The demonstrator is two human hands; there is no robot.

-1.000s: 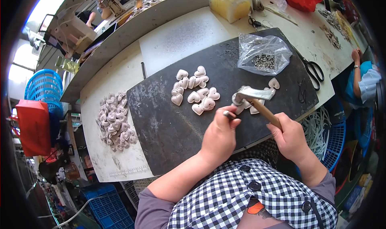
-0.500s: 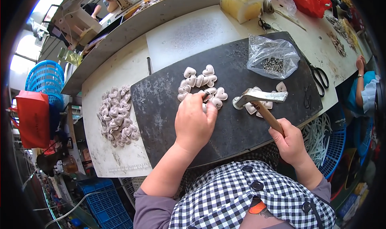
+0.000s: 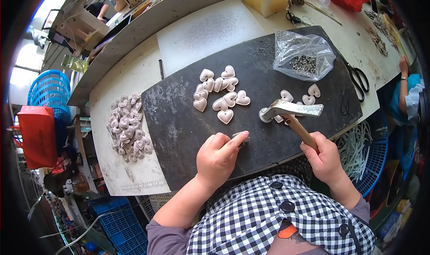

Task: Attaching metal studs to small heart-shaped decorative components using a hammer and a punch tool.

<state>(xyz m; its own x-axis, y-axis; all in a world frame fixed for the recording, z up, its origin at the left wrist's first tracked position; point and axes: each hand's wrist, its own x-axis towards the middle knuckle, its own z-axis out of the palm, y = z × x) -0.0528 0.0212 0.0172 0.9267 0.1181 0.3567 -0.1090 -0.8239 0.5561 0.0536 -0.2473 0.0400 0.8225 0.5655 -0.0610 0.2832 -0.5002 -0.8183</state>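
My right hand [image 3: 323, 158] grips the wooden handle of a hammer [image 3: 301, 131]; its metal head hangs over several pale heart-shaped pieces [image 3: 314, 91] on the right of the dark board [image 3: 179, 134]. My left hand [image 3: 218, 158] is closed above the board's near part. Something small and greyish shows at its fingertips, mostly hidden by the fingers. Beyond it lies a loose group of padded hearts [image 3: 225, 116], several with a small dark hole or stud in the middle. Behind the hammer, a clear plastic bag [image 3: 286, 49] holds small metal bits.
A heap of heart pieces [image 3: 127, 129] lies on the white table at left. Black scissors [image 3: 358, 80] rest at the board's right edge. A dark rod [image 3: 161, 69] and a translucent sheet [image 3: 201, 35] lie behind. A co-worker's arm [image 3: 403, 84] is at far right.
My left hand has moved from the heart group toward me, uncovering the hearts. The dark cylindrical tool earlier showing at its fingertips no longer shows clearly. The hammer stays nearly in place.
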